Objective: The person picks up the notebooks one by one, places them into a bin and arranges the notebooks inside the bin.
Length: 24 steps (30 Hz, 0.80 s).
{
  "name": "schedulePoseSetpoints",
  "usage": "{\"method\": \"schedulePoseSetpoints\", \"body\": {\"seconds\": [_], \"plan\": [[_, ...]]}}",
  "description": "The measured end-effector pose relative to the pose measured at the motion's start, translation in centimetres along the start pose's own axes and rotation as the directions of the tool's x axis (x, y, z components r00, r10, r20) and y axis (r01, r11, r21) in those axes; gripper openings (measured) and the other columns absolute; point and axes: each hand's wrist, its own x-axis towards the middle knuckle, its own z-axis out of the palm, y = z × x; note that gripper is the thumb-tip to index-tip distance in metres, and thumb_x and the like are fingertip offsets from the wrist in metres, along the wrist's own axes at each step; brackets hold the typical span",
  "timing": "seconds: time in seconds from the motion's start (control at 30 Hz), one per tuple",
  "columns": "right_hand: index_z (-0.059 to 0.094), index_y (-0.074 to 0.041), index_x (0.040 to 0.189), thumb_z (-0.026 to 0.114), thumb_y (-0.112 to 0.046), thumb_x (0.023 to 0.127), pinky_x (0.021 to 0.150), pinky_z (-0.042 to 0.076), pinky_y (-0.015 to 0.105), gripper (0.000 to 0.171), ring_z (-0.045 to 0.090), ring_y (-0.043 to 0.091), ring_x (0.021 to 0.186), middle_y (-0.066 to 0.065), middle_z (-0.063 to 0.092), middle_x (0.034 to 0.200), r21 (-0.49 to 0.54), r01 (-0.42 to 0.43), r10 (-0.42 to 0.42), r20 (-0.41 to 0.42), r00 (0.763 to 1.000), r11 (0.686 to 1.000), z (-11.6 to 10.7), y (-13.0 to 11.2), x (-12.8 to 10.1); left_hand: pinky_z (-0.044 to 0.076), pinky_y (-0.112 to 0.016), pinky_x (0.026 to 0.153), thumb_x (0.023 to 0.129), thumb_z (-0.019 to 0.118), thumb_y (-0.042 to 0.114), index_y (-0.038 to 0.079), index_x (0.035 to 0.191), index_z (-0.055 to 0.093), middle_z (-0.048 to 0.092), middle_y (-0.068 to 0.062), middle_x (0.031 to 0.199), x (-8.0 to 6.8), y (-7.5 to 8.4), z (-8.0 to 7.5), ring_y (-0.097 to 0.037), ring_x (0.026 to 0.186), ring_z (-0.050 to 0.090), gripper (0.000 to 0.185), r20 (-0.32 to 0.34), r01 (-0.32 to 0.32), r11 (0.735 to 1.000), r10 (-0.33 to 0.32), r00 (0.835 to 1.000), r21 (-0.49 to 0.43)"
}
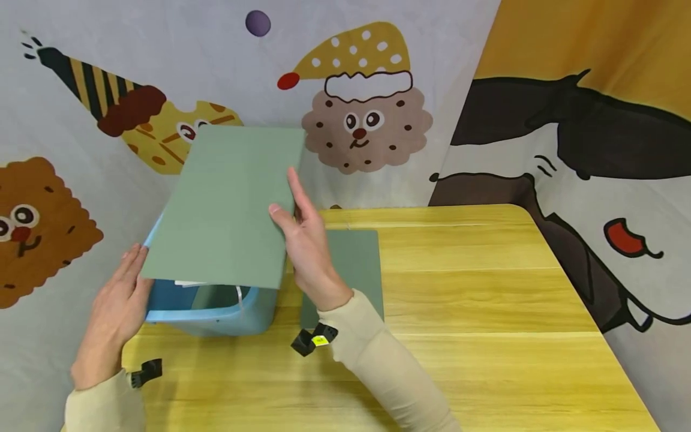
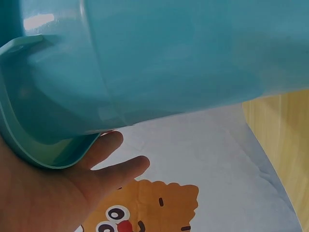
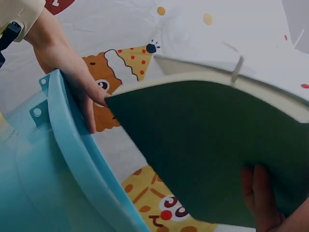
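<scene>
My right hand [image 1: 310, 240] grips a green folder [image 1: 227, 204] by its right edge, thumb on the front face and other fingers behind. In the right wrist view, pale layers and a short white cord [image 3: 237, 70] show along the folder's edge. The folder is tilted over a light blue plastic bin [image 1: 227, 321] and hides much of its opening. My left hand [image 1: 119, 300] rests against the bin's left rim with fingers extended; in the left wrist view, its palm lies beside the curved rim [image 2: 48, 164]. Something white and something green show inside the bin.
A second green folder [image 1: 358, 264] lies flat on the yellow wood-grain table [image 1: 475, 288], right of the bin. A cloth with cartoon biscuits [image 1: 367, 129] hangs behind the table. The table's right edge slants toward the lower right.
</scene>
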Motion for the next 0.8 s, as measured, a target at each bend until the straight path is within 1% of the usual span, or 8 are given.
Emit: {"method": "schedulePoseSetpoints", "body": {"seconds": [0.1,0.2,0.3,0.43,0.53,0.7,0.8], "plan": [[0.029,-0.029,0.164,0.055,-0.007,0.105,0.125,0.015,0.03,0.068,0.014,-0.001,0.153,-0.026,0.023,0.165,-0.037,-0.031,0.031,-0.016,0.999,0.999,0.1,0.6,0.3,0.006,-0.071,0.12,0.114,0.016,0.044,0.001,0.164,0.012,0.008,-0.024,0.171,0.0,0.1,0.1,-0.047,0.156,0.003,0.066,-0.006,-0.003,1.0,0.003,1.0,-0.01],[0.026,-0.03,0.165,0.053,-0.007,0.106,0.125,0.016,0.03,0.069,0.015,0.001,0.153,-0.025,0.021,0.166,-0.065,-0.061,0.061,-0.013,0.998,0.996,0.4,1.3,0.5,0.003,-0.071,0.12,0.114,0.015,0.045,0.003,0.165,0.011,0.006,-0.022,0.171,0.0,0.2,0.2,-0.046,0.156,0.001,0.066,-0.004,0.018,1.0,-0.019,1.0,-0.025],[0.023,-0.03,0.165,0.051,-0.006,0.106,0.124,0.019,0.03,0.07,0.014,0.002,0.154,-0.023,0.018,0.167,-0.093,-0.085,0.087,0.014,0.996,0.992,0.7,2.0,0.6,0.001,-0.071,0.12,0.114,0.015,0.045,0.003,0.165,0.01,0.004,-0.021,0.172,0.0,0.3,0.1,-0.046,0.156,-0.001,0.067,-0.003,0.027,0.999,-0.027,1.0,-0.037],[0.02,-0.025,0.167,0.048,-0.005,0.105,0.125,0.02,0.031,0.071,0.015,0.004,0.154,-0.017,0.016,0.169,-0.15,-0.093,0.103,0.064,0.993,0.984,1.4,2.8,0.6,0.0,-0.071,0.12,0.114,0.014,0.046,0.003,0.165,0.009,0.003,-0.021,0.172,-0.1,0.3,0.0,-0.046,0.157,-0.002,0.067,-0.003,0.026,0.999,-0.026,1.0,-0.041],[0.019,-0.022,0.167,0.047,-0.005,0.104,0.125,0.019,0.033,0.071,0.015,0.004,0.154,-0.016,0.016,0.17,-0.199,-0.098,0.118,0.089,0.989,0.975,2.0,3.2,0.5,0.001,-0.07,0.12,0.114,0.013,0.046,0.002,0.165,0.01,0.003,-0.022,0.171,-0.1,0.2,0.0,-0.045,0.157,-0.001,0.067,-0.003,0.024,0.999,-0.024,1.0,-0.037],[0.017,-0.021,0.167,0.046,-0.005,0.105,0.125,0.019,0.034,0.07,0.013,0.003,0.154,-0.015,0.014,0.17,-0.245,-0.11,0.145,0.129,0.981,0.963,3.1,3.8,0.6,0.002,-0.068,0.121,0.114,0.013,0.046,-0.001,0.164,0.011,0.004,-0.021,0.171,-0.1,0.2,0.2,-0.046,0.157,0.0,0.069,-0.003,0.027,0.999,-0.027,1.0,-0.033],[0.018,-0.02,0.167,0.046,-0.005,0.106,0.125,0.018,0.033,0.069,0.013,0.004,0.154,-0.013,0.015,0.171,-0.273,-0.119,0.164,0.148,0.975,0.955,3.5,3.9,0.6,0.004,-0.07,0.12,0.114,0.013,0.047,-0.001,0.164,0.011,0.004,-0.021,0.171,-0.1,0.3,0.1,-0.046,0.157,0.001,0.069,-0.005,0.023,0.999,-0.023,1.0,-0.033]]}}
